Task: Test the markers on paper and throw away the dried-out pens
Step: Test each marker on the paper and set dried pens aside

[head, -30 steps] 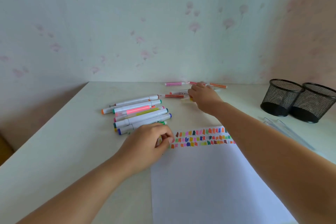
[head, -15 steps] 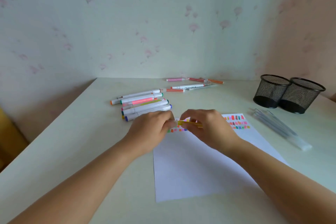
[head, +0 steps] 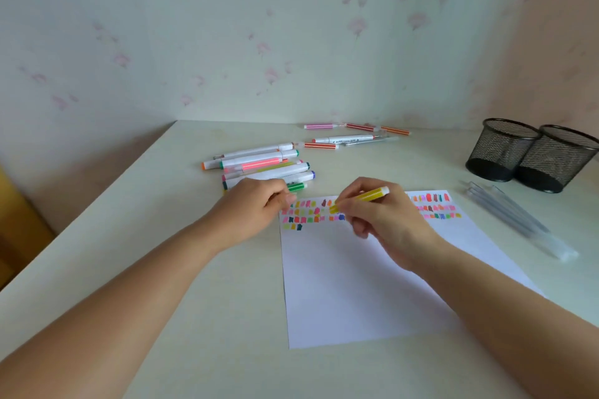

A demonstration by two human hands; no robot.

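On a pale desk (head: pixel 129 269) by flowered wallpaper (head: pixel 227 42), the right hand (head: pixel 385 220) pinches a yellow marker (head: pixel 366 196) — left hand's (head: pixel 252 207) grip unclear.

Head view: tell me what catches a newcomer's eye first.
The right hand holds a yellow marker, its tip at the rows of coloured swatches along the top of the white paper. Beyond the paper's left corner lies a pile of markers; two black mesh cups stand at the far right.
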